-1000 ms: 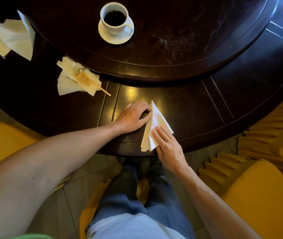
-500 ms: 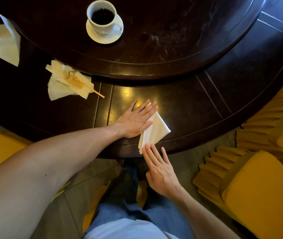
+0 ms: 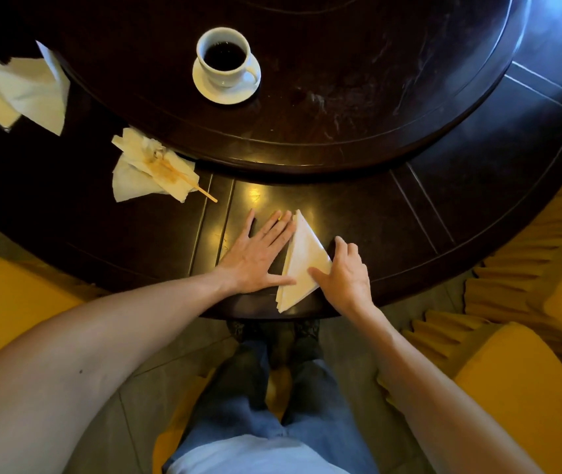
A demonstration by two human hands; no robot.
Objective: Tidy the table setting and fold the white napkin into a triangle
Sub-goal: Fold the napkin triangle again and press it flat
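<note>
The folded white paper napkin (image 3: 302, 265) lies as a neat triangle near the front edge of the dark polished wooden table (image 3: 409, 213), one point aimed away from the person and its layered open edges at the near corner. Half a second ago the right hand (image 3: 348, 278) hung off the table edge below the napkin; now it has come back up and rests against the napkin's right side, thumb laid on the paper and fingers loosely bent over the far edge, pressing rather than gripping. The left hand (image 3: 259, 254) stays flat, fingers straight and spread, but has slid off the top of the napkin to sit just beside its left edge, thumb tip touching the paper. Judged from this, the fold looks done and both hands are squaring it. The stained crumpled napkin with a wooden stirrer (image 3: 153, 172) and the white cup of dark coffee on its saucer (image 3: 226, 65) remain untidied.
</note>
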